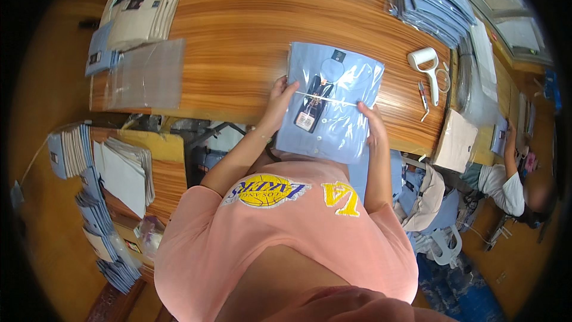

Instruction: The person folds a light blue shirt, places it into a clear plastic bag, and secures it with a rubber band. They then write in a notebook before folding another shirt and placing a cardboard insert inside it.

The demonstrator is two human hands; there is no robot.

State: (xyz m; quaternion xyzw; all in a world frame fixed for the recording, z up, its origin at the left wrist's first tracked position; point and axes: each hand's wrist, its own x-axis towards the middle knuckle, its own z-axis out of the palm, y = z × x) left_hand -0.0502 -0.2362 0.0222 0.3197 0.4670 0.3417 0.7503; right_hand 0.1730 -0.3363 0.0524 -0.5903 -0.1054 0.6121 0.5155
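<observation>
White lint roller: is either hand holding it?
No, the left hand and right hand hold the bagged blue shirt, while the lint roller lies apart on the table.

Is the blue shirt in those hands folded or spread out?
Folded: the blue shirt makes a neat rectangle inside a shiny clear bag.

The lint roller lies right of the shirt.

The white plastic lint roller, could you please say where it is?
In the head view, the white lint roller lies at right on the brown wooden table, just below the stacked blue folded shirts.
</observation>
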